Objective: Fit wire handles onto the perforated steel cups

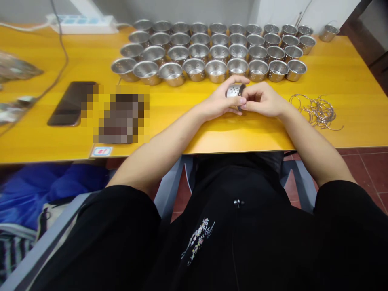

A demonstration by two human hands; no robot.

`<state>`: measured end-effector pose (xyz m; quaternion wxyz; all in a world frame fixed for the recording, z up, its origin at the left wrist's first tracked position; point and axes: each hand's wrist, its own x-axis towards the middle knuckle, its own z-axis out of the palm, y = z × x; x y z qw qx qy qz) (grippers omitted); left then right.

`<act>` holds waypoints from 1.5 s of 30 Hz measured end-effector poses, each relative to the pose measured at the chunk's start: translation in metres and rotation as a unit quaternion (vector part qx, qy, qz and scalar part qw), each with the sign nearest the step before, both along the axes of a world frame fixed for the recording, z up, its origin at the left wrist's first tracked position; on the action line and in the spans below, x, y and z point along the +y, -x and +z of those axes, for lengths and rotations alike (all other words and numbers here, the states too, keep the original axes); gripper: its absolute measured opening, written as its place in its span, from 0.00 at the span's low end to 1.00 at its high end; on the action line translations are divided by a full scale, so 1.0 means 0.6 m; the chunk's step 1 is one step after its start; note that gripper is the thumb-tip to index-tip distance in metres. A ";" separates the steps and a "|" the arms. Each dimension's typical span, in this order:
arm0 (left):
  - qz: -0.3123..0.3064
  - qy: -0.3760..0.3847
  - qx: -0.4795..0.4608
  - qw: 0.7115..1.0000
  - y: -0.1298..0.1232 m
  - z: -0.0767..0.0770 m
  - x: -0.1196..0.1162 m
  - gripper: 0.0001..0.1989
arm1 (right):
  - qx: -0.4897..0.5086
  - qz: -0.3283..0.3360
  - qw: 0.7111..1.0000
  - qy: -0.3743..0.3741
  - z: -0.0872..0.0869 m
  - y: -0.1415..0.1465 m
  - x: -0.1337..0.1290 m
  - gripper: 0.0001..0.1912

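Observation:
My left hand point(222, 99) is wrapped round a small perforated metal cup point(234, 90), which lies tilted on its side with its mouth toward my right hand. My right hand point(264, 99) is closed, thumb and fingers pinched at the cup's rim. A thin bit of wire seems to show there, but what the fingertips hold is too small to make out. Beyond both hands stand several rows of matching perforated metal cups point(216, 72), mouths up. Right of my right hand lies a tangled heap of thin curved metal wires point(323, 113).
A single cup point(329, 33) stands apart at the back right of the yellow table point(169, 133). At left lie a dark phone point(71, 104) and a blurred-out dark item point(119, 121). A white power strip point(83, 24) sits at the back; a cable point(62, 52) crosses the left side.

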<state>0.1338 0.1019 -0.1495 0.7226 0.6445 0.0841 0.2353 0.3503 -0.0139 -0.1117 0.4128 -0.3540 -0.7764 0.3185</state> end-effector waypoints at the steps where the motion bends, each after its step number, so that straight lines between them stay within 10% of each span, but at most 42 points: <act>1: -0.004 -0.001 0.002 1.000 0.001 0.001 0.001 0.48 | -0.002 -0.005 1.000 0.005 0.001 -0.001 -0.001 0.33; 15: -0.034 0.016 -0.005 0.999 0.016 0.015 -0.005 0.49 | 0.060 -0.229 0.971 -0.027 0.003 -0.011 0.003 0.32; 45: 0.042 0.055 0.007 0.998 0.017 0.034 -0.025 0.43 | -0.004 -0.277 0.961 -0.013 0.007 0.022 -0.006 0.26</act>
